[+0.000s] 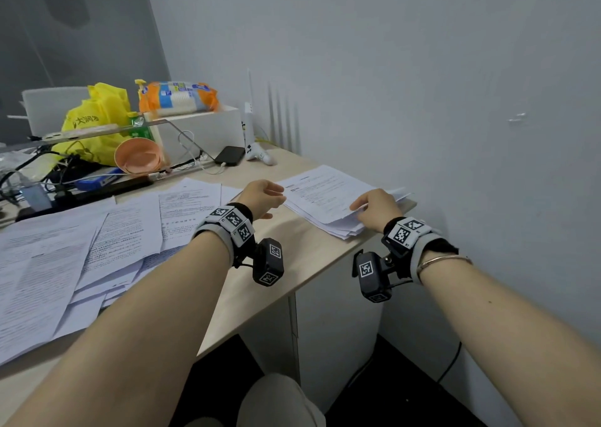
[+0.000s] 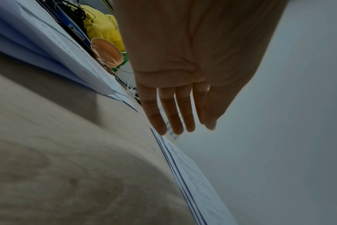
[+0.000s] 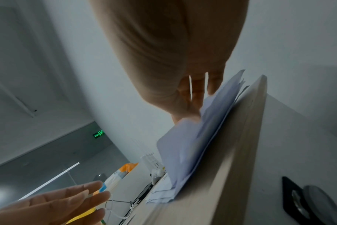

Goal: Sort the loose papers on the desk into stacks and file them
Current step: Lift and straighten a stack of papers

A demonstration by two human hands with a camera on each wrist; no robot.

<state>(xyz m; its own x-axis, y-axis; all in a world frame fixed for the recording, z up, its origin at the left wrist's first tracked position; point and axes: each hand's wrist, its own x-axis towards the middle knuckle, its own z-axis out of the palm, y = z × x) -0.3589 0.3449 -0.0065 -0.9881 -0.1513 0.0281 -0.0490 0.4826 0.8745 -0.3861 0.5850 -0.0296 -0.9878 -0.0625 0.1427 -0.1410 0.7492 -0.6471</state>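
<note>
A squared stack of printed papers [image 1: 325, 195] lies at the desk's right end by the wall. My right hand [image 1: 374, 203] rests on its right side, thumb on the top sheet, fingers straight along the raised edge [image 3: 196, 91]. The sheets [image 3: 192, 144] curl up against the palm there. My left hand [image 1: 274, 195] hovers open at the stack's left edge, its fingers [image 2: 171, 118] straight above the stack [image 2: 192, 175] and holding nothing. It also shows in the right wrist view as the left hand [image 3: 73, 199]. Several loose papers [image 1: 81, 247] overlap across the desk's left half.
Behind the papers stand a yellow bag [image 1: 97, 117], an orange bowl [image 1: 138, 156], a white box [image 1: 201, 130], a black phone [image 1: 230, 155], a white router [image 1: 252, 127] and tangled cables. The wall runs close along the right. The desk's front edge [image 1: 276, 296] is bare wood.
</note>
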